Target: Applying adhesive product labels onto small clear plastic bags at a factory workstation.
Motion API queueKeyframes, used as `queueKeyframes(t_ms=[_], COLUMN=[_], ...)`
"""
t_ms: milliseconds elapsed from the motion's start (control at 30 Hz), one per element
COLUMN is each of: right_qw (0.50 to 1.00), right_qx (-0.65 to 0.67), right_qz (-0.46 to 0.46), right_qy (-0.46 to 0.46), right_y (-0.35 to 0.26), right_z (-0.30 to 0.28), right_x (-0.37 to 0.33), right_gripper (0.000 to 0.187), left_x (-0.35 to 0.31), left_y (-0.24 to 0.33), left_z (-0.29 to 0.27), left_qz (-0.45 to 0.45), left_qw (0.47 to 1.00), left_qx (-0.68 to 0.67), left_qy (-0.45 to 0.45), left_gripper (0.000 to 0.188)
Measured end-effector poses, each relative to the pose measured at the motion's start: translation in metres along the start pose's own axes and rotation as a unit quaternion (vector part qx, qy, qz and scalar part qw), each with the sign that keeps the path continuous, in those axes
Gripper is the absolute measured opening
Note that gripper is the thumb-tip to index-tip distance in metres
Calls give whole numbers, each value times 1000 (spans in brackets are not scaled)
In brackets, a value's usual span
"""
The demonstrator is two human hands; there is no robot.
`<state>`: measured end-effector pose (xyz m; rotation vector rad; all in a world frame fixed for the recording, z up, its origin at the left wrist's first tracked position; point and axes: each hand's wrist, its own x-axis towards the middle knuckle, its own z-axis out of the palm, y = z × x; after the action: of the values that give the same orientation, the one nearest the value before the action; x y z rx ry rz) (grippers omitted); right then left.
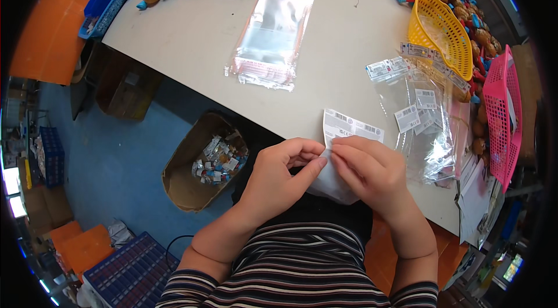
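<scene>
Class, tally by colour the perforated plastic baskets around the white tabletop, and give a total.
Blue basket: 1
Yellow basket: 1
Pink basket: 1
Total: 3

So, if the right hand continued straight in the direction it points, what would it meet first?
The right hand would probably meet the left hand first; the exact depth between them is unclear.

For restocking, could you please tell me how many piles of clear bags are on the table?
2: the neat pile at upper middle, and the spread pile at right, near the yellow basket; others may be hidden.
</scene>
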<state>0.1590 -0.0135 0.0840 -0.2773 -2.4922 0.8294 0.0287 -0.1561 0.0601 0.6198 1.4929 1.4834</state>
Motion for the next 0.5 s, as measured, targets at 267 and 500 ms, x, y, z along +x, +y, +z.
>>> queueKeyframes(t_ms=[267, 500], right_qw=[997, 999], right_qx=[-37, -6], right_qz=[-61, -38], right_qy=[-4, -6], right_y=[-6, -6], right_z=[4, -1], right_x=[0, -2], right_gripper=[22, 22], left_x=[-4, -4], left_y=[2, 9], left_z=[-3, -4], left_qz=[86, 209], left_qw=[991, 958], left_qx=[98, 195], left_qy=[4, 10], left_gripper=[12, 12])
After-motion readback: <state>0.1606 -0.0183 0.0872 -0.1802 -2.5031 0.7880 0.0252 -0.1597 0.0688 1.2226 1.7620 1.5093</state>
